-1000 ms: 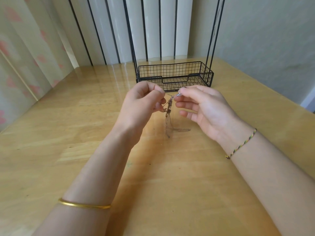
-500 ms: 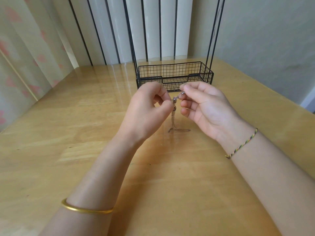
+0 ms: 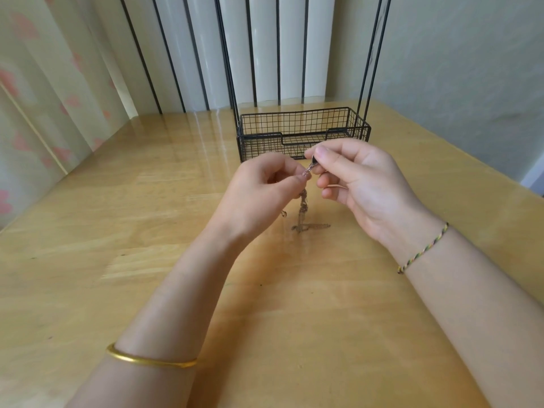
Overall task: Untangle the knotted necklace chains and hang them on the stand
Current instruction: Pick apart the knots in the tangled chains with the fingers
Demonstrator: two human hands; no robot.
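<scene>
Chains (image 3: pixel 303 209) blurred; my left hand (image 3: pixel 259 195) and right hand (image 3: pixel 368 184) each pinched them. Stand (image 3: pixel 362 131) ran off-frame above its wire basket (image 3: pixel 294 123).

The desk (image 3: pixel 141 260) is of light wood with a glossy top, and its far part shines with pale reflections. At the far side, a little right of the middle, stands a black wire stand (image 3: pixel 303 134). Its base is a low mesh basket that sits flat on the wood, and thin black rods rise from it out of the picture. Nearer than the basket, about the middle, the lower end of the necklace chains (image 3: pixel 309 227) lies on the desk, bent to the right, while the rest goes upward. A few small dark specks (image 3: pixel 260 285) are on the near wood.
</scene>
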